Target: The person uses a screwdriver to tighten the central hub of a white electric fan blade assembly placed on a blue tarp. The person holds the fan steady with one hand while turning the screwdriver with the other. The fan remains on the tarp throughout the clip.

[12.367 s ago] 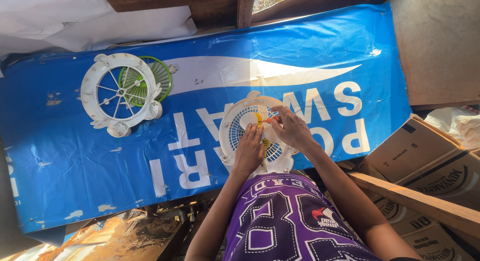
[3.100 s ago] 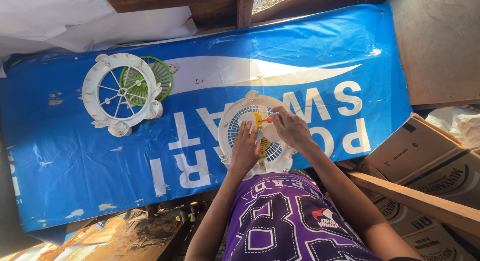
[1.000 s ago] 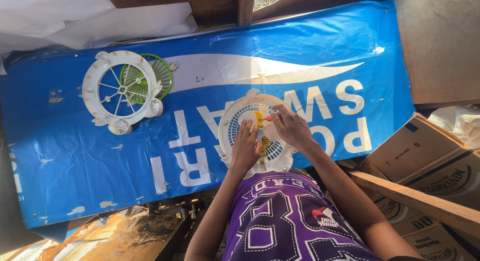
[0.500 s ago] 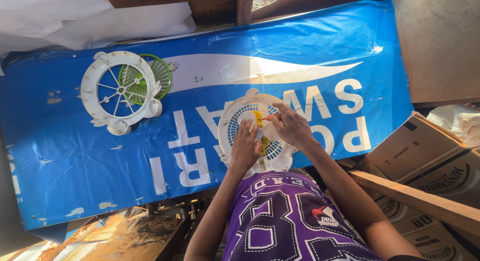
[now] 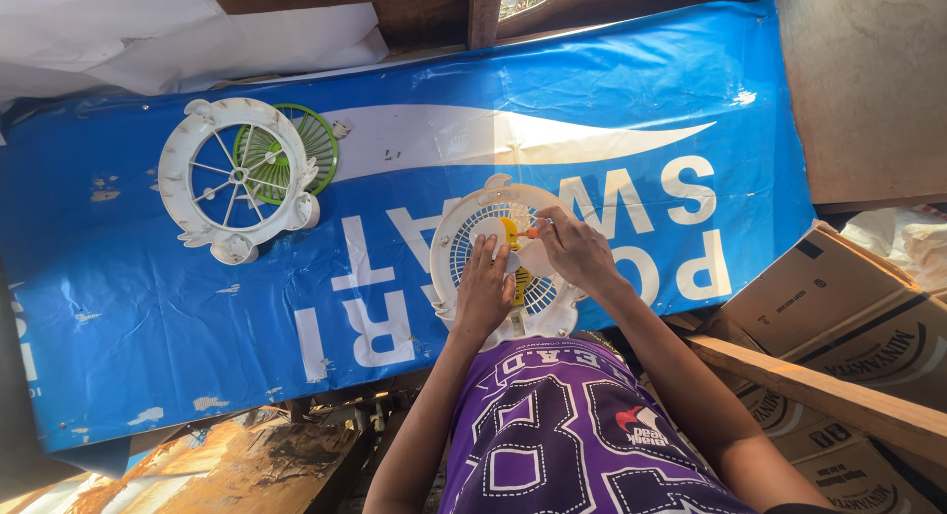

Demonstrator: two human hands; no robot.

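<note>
A round white fan housing [image 5: 472, 228] with a blue grille lies on the blue banner sheet [image 5: 612, 110] right in front of me. My left hand [image 5: 483, 289] rests flat on its lower left part, pressing it down. My right hand [image 5: 577, 253] grips a small orange-handled screwdriver [image 5: 531, 233], whose tip points at the yellow hub [image 5: 510, 232] in the middle of the fan.
A white spoked fan guard [image 5: 227, 179] lies at the far left, overlapping a green fan grille [image 5: 306, 144]. Cardboard boxes [image 5: 838, 297] and a wooden bar [image 5: 819, 391] stand at the right. White sheeting [image 5: 148, 31] lies beyond the banner.
Both hands have stayed on the fan housing with only slight shifts of the fingers. The parts at the left have not moved.
</note>
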